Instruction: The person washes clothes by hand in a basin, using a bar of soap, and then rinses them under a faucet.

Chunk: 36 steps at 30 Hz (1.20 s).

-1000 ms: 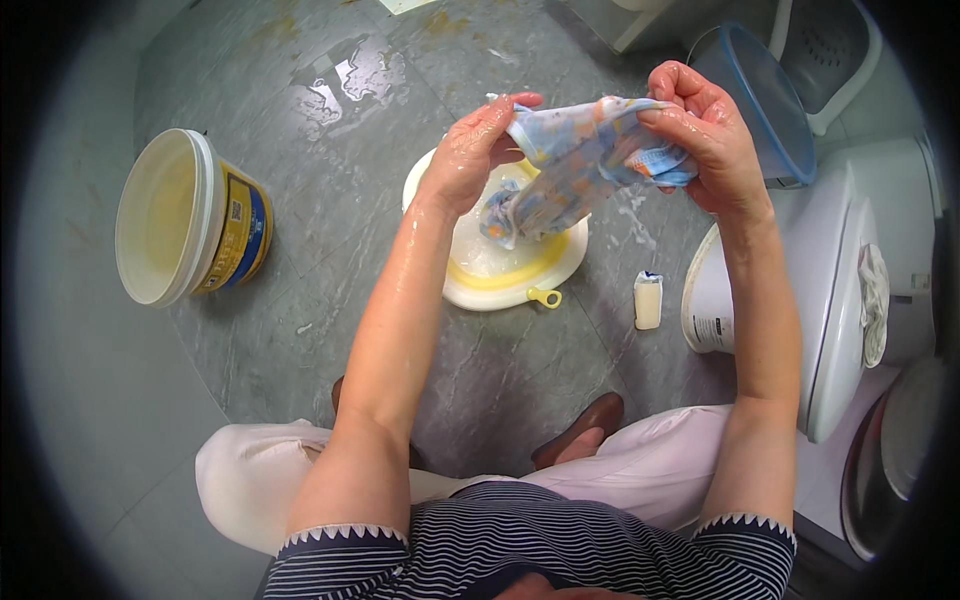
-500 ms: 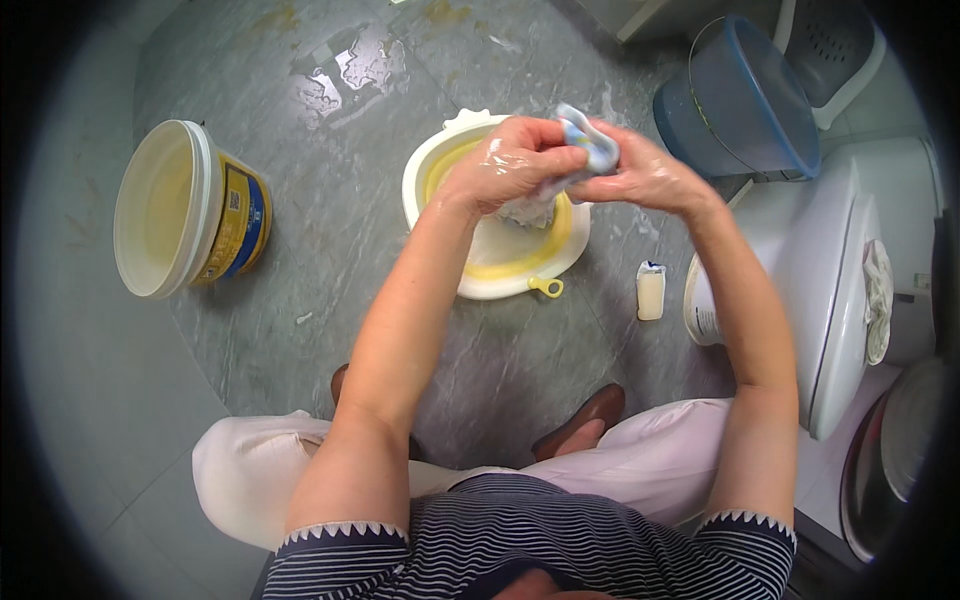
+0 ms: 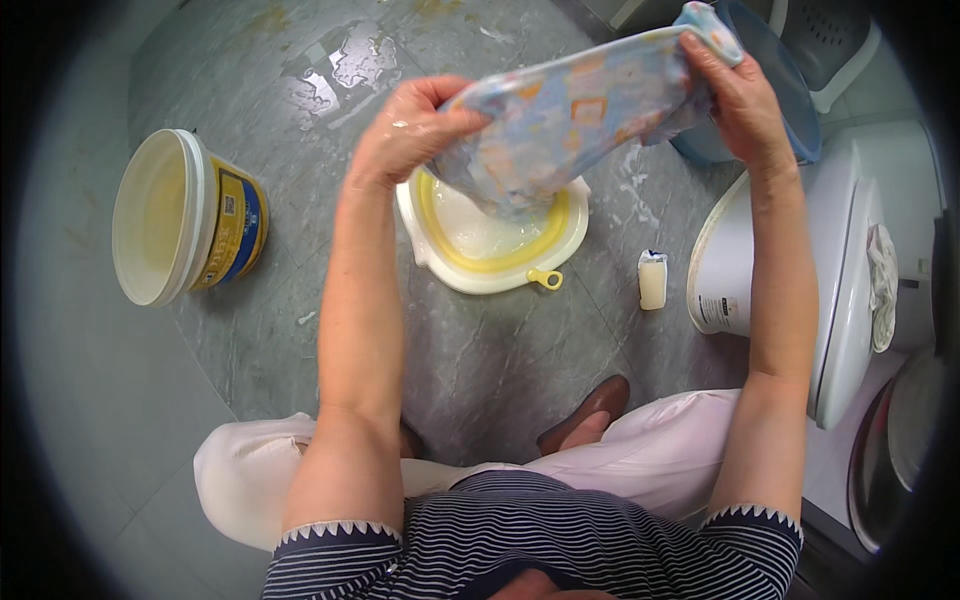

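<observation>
A wet cloth item [image 3: 570,115], light blue with an orange and white pattern, is stretched between my two hands above the basin. Whether it is a garment or a plain cloth I cannot tell. My left hand [image 3: 415,128] grips its left end, the thumb pressed on the fabric. Higher up, my right hand [image 3: 738,100] pinches the gathered right end, with the top edge pulled taut. Beneath hangs the white and yellow basin [image 3: 490,285] on the floor, partly covered by the cloth. Both hands look wet.
Left stands a yellow and blue plastic bucket [image 3: 208,215]. A bar of soap [image 3: 652,285] in a torn wrapper lies right of the basin, near the white toilet [image 3: 845,290]. Behind my right hand is a blue bucket [image 3: 795,125]. Water wets the grey floor [image 3: 360,60].
The cloth, bunched between my close hands before, is now spread out wide. My left hand moved left, and my right hand moved right and up.
</observation>
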Motion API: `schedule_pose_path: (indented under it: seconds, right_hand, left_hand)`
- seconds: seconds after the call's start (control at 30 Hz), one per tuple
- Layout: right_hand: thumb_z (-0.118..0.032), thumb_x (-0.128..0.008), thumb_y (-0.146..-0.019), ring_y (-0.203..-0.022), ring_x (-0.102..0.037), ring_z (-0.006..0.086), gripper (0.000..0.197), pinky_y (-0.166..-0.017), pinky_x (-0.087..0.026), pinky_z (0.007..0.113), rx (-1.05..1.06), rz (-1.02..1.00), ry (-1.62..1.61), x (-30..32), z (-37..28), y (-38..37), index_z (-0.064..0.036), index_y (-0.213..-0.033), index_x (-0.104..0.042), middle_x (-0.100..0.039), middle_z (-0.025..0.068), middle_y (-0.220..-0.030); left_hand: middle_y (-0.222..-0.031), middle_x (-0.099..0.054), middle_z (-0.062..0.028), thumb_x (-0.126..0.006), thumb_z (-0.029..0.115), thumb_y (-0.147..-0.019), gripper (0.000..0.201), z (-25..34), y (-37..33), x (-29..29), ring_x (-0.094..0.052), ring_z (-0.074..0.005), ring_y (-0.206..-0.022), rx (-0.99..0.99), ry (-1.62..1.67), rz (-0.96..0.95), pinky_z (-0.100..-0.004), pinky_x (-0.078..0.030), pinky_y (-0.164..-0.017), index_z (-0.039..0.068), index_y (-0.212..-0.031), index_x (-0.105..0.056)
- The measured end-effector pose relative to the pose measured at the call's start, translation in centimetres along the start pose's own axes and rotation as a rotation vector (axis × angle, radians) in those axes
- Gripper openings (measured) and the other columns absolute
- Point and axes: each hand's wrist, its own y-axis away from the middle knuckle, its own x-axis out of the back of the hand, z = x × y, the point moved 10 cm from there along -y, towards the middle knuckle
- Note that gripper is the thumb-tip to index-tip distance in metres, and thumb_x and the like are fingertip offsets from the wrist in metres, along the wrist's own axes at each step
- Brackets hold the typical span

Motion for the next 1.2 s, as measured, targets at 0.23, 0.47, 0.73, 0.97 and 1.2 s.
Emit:
schedule_pose_path:
  seconds: [0.23,0.47,0.73,0.97,1.2]
  right_hand:
    - [-0.022,-0.06,-0.081,-0.069,-0.053,0.0045,0.022,-0.062,-0.041,0.018,-0.149,-0.25,-0.038,-2.0,3.7,0.6,-0.0076,-0.098,-0.058,-0.059,-0.0039,-0.077]
    - [-0.017,-0.067,-0.073,-0.077,-0.057,0.0127,0.039,-0.072,-0.047,0.026,-0.013,-0.55,0.069,-12.2,0.6,4.2,-0.0005,-0.105,-0.051,-0.06,0.0051,-0.086]
    - [-0.012,-0.052,-0.082,-0.071,-0.055,0.0079,0.021,-0.063,-0.047,0.025,-0.302,-0.339,0.004,-10.2,10.0,2.7,-0.0033,-0.1,-0.058,-0.06,0.0014,-0.083]
    - [-0.011,-0.057,-0.078,-0.078,-0.059,0.0182,0.022,-0.071,-0.048,0.03,0.302,-0.548,0.138,-15.7,-3.6,6.6,-0.0033,-0.098,-0.057,-0.061,0.0082,-0.086]
    - [-0.009,-0.061,-0.073,-0.094,-0.055,0.0195,0.037,-0.081,-0.044,0.03,-0.025,-0.619,0.144,-15.2,4.8,10.2,-0.0017,-0.108,-0.053,-0.058,0.0114,-0.102]
  left_hand:
    - [-0.088,-0.062,-0.0053,-0.069,0.009,-0.068,0.035,8.1,1.9,-5.4,-0.057,-0.0107,-0.078,-0.171,0.176,-0.186,-0.0223,-0.045,-0.072,-0.001,-0.1,-0.059]
    - [-0.093,-0.06,-0.0064,-0.054,0.02,-0.085,0.029,5.1,0.8,-7.3,-0.055,-0.0105,-0.083,-0.126,0.014,-0.106,-0.0232,-0.044,-0.074,0.0,-0.106,-0.054]
    - [-0.085,-0.06,-0.0078,-0.059,0.023,-0.078,0.029,-6.8,0.0,-2.4,-0.058,-0.0151,-0.077,0.273,0.284,0.165,-0.0294,-0.049,-0.064,0.0,-0.097,-0.058]
    - [-0.103,-0.052,-0.0142,-0.048,0.033,-0.084,0.045,-17.7,4.6,-0.8,-0.053,-0.0266,-0.091,0.394,0.537,0.494,-0.0484,-0.045,-0.077,0.004,-0.118,-0.043]
    - [-0.113,-0.052,-0.0153,-0.03,0.045,-0.09,0.055,-11.8,4.6,-4.2,-0.051,-0.0273,-0.102,-0.048,0.838,0.183,-0.0448,-0.042,-0.088,0.0,-0.119,-0.042]
